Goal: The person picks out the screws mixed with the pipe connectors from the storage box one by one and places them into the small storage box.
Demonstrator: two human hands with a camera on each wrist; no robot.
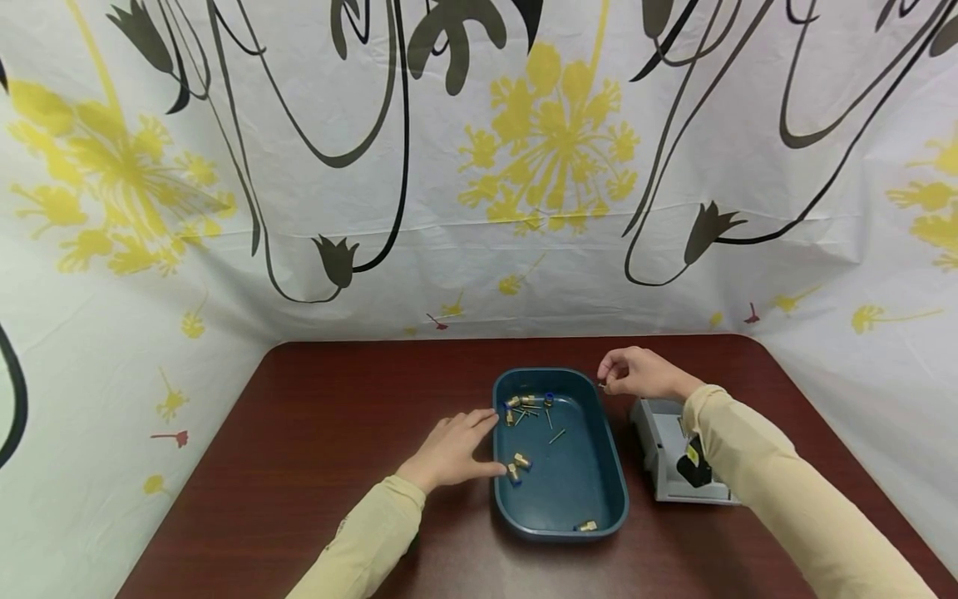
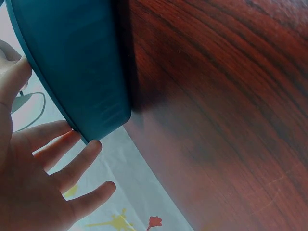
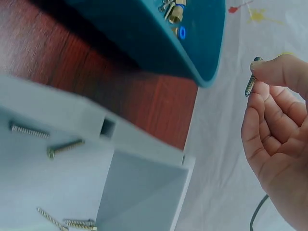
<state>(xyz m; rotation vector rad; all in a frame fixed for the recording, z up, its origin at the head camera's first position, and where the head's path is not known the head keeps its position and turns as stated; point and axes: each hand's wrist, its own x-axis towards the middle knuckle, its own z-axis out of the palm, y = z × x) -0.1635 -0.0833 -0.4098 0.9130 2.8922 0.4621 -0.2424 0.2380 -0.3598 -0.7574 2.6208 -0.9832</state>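
My right hand point(image 1: 647, 373) pinches a screw point(image 3: 251, 81) between thumb and index finger, just beyond the far right rim of a blue tray point(image 1: 580, 466). My left hand point(image 1: 452, 449) touches the tray's left rim with its thumb and some fingertips, the fingers spread and fairly straight. Inside the tray, brass fittings with blue ends point(image 1: 521, 461) lie near the left wall, and another fitting point(image 1: 586, 526) sits at the near end. More fittings and loose screws point(image 1: 557, 436) are in its far half.
Right of the tray stands a light grey box point(image 1: 664, 474), partly hidden by my right arm. Several screws point(image 3: 65, 148) lie inside it. A black object with a yellow mark point(image 1: 694, 466) shows by my right wrist. Patterned white cloth point(image 1: 479, 274) hangs behind the dark red table point(image 1: 359, 416).
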